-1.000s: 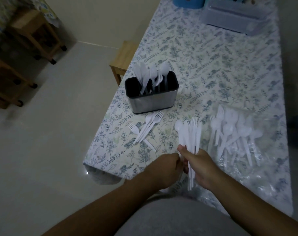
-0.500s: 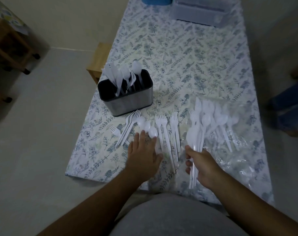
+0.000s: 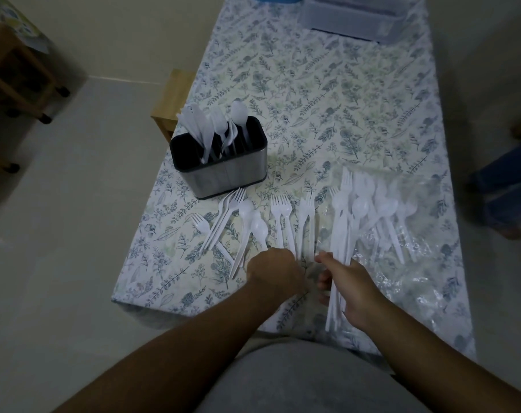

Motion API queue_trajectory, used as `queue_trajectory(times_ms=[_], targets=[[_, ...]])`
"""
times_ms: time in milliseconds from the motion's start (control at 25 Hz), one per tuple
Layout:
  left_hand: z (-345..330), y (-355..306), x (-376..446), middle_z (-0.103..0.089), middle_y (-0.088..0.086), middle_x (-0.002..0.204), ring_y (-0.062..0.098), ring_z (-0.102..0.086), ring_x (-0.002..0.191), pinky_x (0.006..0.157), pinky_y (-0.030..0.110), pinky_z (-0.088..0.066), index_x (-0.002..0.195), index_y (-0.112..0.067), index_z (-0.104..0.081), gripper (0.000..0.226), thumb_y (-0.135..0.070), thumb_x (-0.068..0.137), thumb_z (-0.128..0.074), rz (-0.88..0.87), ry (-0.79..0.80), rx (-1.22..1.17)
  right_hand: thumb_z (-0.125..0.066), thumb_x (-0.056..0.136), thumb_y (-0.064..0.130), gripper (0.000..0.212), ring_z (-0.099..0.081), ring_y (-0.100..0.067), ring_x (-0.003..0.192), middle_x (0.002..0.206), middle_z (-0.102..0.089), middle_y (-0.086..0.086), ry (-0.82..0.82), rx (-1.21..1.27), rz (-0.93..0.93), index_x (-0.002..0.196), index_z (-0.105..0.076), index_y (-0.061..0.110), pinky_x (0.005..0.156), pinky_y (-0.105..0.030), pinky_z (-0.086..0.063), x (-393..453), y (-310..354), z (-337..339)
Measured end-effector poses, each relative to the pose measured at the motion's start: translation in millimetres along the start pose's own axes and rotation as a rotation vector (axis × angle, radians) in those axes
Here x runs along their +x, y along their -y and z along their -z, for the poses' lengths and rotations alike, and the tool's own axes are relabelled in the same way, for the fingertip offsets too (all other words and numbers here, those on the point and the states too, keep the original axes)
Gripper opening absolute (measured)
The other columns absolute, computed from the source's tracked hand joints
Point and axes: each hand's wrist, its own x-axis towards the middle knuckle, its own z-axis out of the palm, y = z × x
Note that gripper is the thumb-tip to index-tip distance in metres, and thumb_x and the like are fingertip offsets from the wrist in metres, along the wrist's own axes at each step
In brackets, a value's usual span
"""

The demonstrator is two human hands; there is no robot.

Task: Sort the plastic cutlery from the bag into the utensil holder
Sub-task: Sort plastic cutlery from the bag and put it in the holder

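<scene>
The steel utensil holder (image 3: pixel 223 174) stands on the table's left side with white plastic cutlery (image 3: pixel 214 129) upright in it. Loose forks (image 3: pixel 223 222), two spoons (image 3: pixel 253 225) and more forks (image 3: pixel 295 222) lie in rows in front of it. My left hand (image 3: pixel 274 272) is curled at the handle ends of the middle forks; its fingertips are hidden. My right hand (image 3: pixel 354 287) grips a bundle of cutlery (image 3: pixel 341 234) by the handles. The clear plastic bag (image 3: pixel 426 210) lies to the right with several spoons and forks (image 3: pixel 381 210) on it.
A clear lidded container (image 3: pixel 357 19) sits at the table's far end. A wooden stool (image 3: pixel 172 96) stands by the table's left edge and a wooden trolley (image 3: pixel 15 70) further left. Another person's legs (image 3: pixel 503 189) are at the right.
My left hand left the bundle, spread flat over the spoons, then curled and shifted right to the fork handles. Forks and spoons now lie in rows. The right hand keeps its bundle.
</scene>
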Motion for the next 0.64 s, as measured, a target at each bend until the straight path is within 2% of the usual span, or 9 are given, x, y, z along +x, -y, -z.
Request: queue_trajectory(times_ms=[120,200,320,400,520,640], targets=[[0.9,9.9,-3.7,-0.049,-0.002,0.07,0.023,-0.06,0.076,0.064,0.028,-0.047,0.073,-0.014,-0.049,0.028,-0.036,0.088,-0.056,0.06,-0.007,-0.096,-0.072,0.092,0.023,0.016,-0.058,-0.021,0.065,0.072,-0.059,-0.007,0.013,0.009,0.002,0.098,-0.072,0.008,0.05,-0.03,-0.046,3.9,-2.5,3.5],[2.2,12.2,-8.3,-0.05,-0.002,0.07,0.022,-0.06,0.076,0.064,0.028,-0.046,0.077,-0.013,-0.053,0.027,-0.038,0.086,-0.054,0.077,-0.025,-0.09,-0.072,0.091,0.023,0.016,-0.06,-0.021,0.067,0.074,-0.062,-0.005,0.035,-0.002,-0.004,0.101,-0.073,0.01,0.053,-0.03,-0.047,5.3,-2.7,3.2],[1.3,8.7,-8.1,-0.06,0.004,0.084,0.022,-0.06,0.081,0.067,0.029,-0.046,0.089,-0.011,-0.062,0.036,-0.045,0.092,-0.05,0.059,-0.045,-0.047,-0.071,0.092,0.021,0.013,-0.059,-0.02,0.064,0.073,-0.063,-0.006,0.059,-0.007,0.007,0.1,-0.073,0.011,0.05,-0.029,-0.044,6.5,-2.4,1.6],[0.7,9.9,-4.1,-0.057,0.002,0.081,0.024,-0.064,0.085,0.067,0.03,-0.046,0.084,-0.01,-0.06,0.032,-0.039,0.095,-0.052,0.046,-0.03,-0.083,-0.07,0.093,0.018,0.012,-0.057,-0.02,0.063,0.075,-0.062,-0.009,0.075,0.003,0.021,0.1,-0.073,0.009,0.049,-0.029,-0.043,8.0,-2.0,-0.8],[-4.0,22.4,-0.1,-0.047,-0.002,0.066,0.018,-0.057,0.068,0.058,0.027,-0.044,0.065,-0.015,-0.044,0.029,-0.026,0.09,-0.056,0.069,-0.011,-0.155,-0.072,0.092,0.017,0.016,-0.06,-0.023,0.066,0.076,-0.062,-0.013,0.105,0.009,0.023,0.102,-0.073,0.005,0.053,-0.032,-0.051,9.4,-1.4,-5.2],[-9.4,30.5,-8.0,-0.047,-0.002,0.061,0.014,-0.049,0.055,0.05,0.024,-0.039,0.064,-0.015,-0.046,0.031,-0.03,0.089,-0.054,0.046,-0.053,-0.186,-0.073,0.092,0.021,0.025,-0.066,-0.025,0.067,0.076,-0.067,-0.013,0.129,0.022,0.032,0.108,-0.072,0.002,0.063,-0.038,-0.059,14.3,-6.7,-8.0]])
